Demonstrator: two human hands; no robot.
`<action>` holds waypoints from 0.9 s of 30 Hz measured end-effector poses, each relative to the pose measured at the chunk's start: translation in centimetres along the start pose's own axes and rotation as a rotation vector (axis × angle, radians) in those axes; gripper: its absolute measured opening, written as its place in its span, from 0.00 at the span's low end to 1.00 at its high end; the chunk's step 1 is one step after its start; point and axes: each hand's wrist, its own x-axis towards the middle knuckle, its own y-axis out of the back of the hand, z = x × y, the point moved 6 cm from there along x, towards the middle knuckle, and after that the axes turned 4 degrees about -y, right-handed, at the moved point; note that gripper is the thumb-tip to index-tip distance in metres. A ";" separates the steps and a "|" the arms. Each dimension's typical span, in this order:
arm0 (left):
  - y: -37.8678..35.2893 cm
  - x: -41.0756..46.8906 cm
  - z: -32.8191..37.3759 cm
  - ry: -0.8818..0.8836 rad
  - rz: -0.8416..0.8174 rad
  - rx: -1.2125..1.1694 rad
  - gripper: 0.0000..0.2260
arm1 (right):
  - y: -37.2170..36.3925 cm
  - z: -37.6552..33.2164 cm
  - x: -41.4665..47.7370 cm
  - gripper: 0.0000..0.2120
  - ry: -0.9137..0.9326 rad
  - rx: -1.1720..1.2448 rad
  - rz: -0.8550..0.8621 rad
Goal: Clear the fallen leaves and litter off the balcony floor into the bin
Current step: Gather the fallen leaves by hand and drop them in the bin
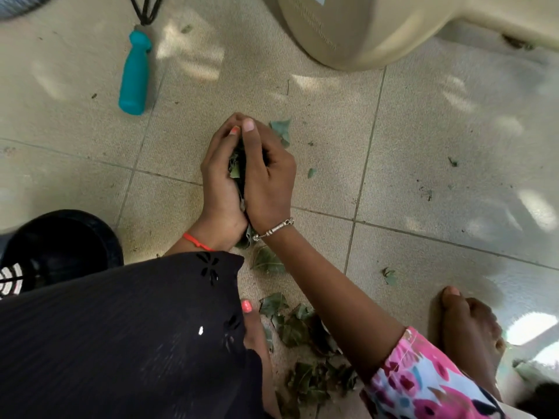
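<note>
Both hands are cupped together over the tiled floor, clasping a bunch of green leaves (235, 169) between the palms. My left hand (219, 182) curls around the left side of the bunch, and my right hand (269, 179) closes on it from the right. More leaves (298, 328) lie scattered on the floor between my feet. A single leaf (267, 261) lies just below the wrists, and another leaf (281, 130) lies beyond the fingertips. The black bin (90, 234) stands at the left, partly hidden by my dark garment.
A teal handle (134, 74) on a black cord lies on the tiles at upper left. A large beige plastic object (363, 34) stands at the top. My bare right foot (469, 328) is at lower right. Small leaf bits (388, 276) dot the tiles.
</note>
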 end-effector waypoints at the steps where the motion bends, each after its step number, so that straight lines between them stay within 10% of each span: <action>1: 0.2 0.1 -0.3 0.010 0.004 0.004 0.17 | 2.0 0.1 -1.3 0.18 -0.007 -0.033 -0.043; 4: -0.6 -0.3 0.1 0.001 -0.063 0.096 0.25 | 17.2 4.2 -7.1 0.34 -0.598 -0.511 0.184; 8: 0.8 -0.4 1.0 0.007 0.006 0.010 0.19 | 32.5 2.6 -16.0 0.23 -0.978 -1.042 0.395; 12: 2.0 1.2 1.1 -0.022 0.150 0.012 0.11 | 16.5 5.0 -4.6 0.44 -0.581 -0.939 0.129; 14: 2.3 1.7 1.5 -0.063 0.199 0.029 0.05 | 4.8 3.2 0.8 0.28 -0.123 -0.663 -0.165; 18: 3.8 1.9 3.3 -0.163 0.318 0.051 0.03 | 2.5 -2.6 3.0 0.19 0.042 -0.275 -0.185; 23: 5.2 2.5 4.0 -0.213 0.305 0.032 0.05 | 3.3 1.0 2.3 0.23 0.156 -0.715 -0.659; 27: 5.8 2.6 4.3 -0.225 0.287 -0.002 0.06 | 3.4 2.2 -1.4 0.47 0.395 -1.013 -0.885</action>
